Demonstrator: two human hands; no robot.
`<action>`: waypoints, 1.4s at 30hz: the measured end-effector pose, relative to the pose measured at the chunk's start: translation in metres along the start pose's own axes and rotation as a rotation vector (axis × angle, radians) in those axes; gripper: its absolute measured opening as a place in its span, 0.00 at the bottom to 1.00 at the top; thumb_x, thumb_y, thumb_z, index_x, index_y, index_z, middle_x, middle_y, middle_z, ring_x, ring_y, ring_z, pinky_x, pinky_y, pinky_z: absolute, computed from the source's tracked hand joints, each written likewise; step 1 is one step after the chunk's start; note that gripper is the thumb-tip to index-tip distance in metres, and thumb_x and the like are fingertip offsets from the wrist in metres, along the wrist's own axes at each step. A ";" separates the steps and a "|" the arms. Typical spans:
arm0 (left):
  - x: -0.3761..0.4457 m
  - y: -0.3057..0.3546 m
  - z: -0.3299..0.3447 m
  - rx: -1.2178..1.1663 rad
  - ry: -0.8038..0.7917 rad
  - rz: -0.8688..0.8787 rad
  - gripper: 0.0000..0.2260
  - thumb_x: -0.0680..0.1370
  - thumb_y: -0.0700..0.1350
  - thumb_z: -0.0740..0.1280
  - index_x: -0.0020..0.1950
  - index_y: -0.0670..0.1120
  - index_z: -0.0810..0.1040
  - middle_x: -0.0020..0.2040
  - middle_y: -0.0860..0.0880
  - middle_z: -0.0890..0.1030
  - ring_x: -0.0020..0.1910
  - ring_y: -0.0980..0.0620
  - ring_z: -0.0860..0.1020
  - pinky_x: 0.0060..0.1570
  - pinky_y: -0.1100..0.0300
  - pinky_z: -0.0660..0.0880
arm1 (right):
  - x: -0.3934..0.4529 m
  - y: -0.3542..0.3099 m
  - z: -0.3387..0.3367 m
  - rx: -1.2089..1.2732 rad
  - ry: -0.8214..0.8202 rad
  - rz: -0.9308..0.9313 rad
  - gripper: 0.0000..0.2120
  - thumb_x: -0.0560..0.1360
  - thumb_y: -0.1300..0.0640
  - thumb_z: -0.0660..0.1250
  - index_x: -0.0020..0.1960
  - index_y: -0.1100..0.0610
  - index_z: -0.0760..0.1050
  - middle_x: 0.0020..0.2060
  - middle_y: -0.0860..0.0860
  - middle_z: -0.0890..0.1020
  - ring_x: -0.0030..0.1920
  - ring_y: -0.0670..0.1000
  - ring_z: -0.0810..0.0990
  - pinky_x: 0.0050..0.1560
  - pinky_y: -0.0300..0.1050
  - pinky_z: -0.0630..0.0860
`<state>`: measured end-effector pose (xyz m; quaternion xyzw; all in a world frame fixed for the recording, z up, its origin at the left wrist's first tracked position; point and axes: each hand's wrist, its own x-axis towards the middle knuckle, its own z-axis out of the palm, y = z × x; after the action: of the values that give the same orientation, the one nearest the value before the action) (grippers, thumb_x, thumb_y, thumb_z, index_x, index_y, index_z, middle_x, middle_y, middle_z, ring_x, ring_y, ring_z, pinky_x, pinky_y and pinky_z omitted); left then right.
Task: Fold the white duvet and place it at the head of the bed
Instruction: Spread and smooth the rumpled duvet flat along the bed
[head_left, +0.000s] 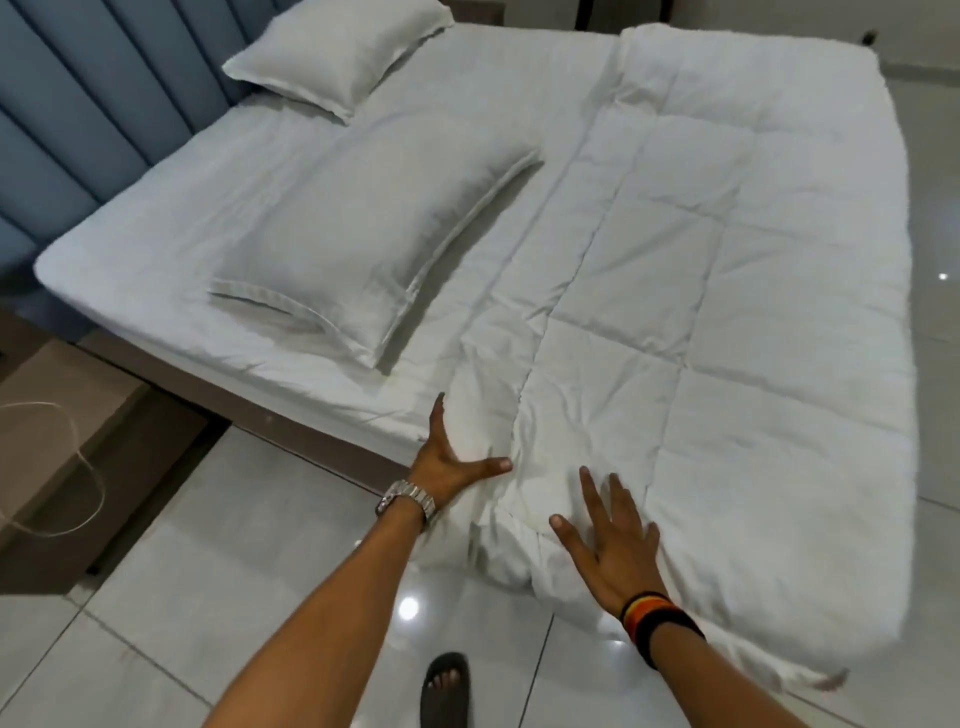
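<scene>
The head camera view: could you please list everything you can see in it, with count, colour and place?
duvet: one, white, quilted, spread over the foot half of the bed, near corner hanging off the edge
pillows: two, white; one lying mid-bed, one by the headboard
bed sheet: one, white, bare on the head half
headboard: one, blue, padded, far left
bedside unit: one, brown, lower left
floor: pale glossy tiles
sandalled foot: one, bottom centre
left hand: wristwatch, open on the duvet edge
right hand: striped wristband, flat on the duvet
</scene>
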<state>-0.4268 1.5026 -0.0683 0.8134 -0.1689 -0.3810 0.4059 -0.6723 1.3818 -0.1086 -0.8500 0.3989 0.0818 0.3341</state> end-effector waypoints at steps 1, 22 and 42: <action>0.006 -0.002 0.004 0.034 -0.019 0.024 0.70 0.50 0.69 0.84 0.80 0.65 0.41 0.69 0.61 0.66 0.66 0.56 0.70 0.63 0.58 0.71 | 0.002 0.000 0.004 -0.011 0.005 0.023 0.43 0.70 0.17 0.39 0.80 0.30 0.35 0.84 0.48 0.39 0.83 0.52 0.40 0.79 0.68 0.41; -0.019 -0.032 0.039 0.675 0.148 0.301 0.39 0.81 0.66 0.55 0.83 0.42 0.54 0.81 0.38 0.61 0.79 0.37 0.61 0.76 0.43 0.58 | -0.078 0.046 0.026 0.188 0.392 0.386 0.38 0.78 0.28 0.53 0.83 0.38 0.48 0.84 0.50 0.45 0.83 0.51 0.45 0.80 0.62 0.48; -0.071 0.023 0.335 0.625 -0.280 0.567 0.34 0.81 0.69 0.53 0.84 0.56 0.52 0.82 0.53 0.59 0.81 0.52 0.56 0.79 0.53 0.55 | -0.156 0.280 -0.028 0.856 0.580 0.737 0.36 0.61 0.21 0.71 0.57 0.45 0.70 0.46 0.48 0.83 0.41 0.45 0.80 0.34 0.38 0.73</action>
<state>-0.7261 1.3520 -0.1433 0.7589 -0.5460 -0.2917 0.2020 -0.9854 1.3331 -0.1652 -0.4359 0.7369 -0.2087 0.4726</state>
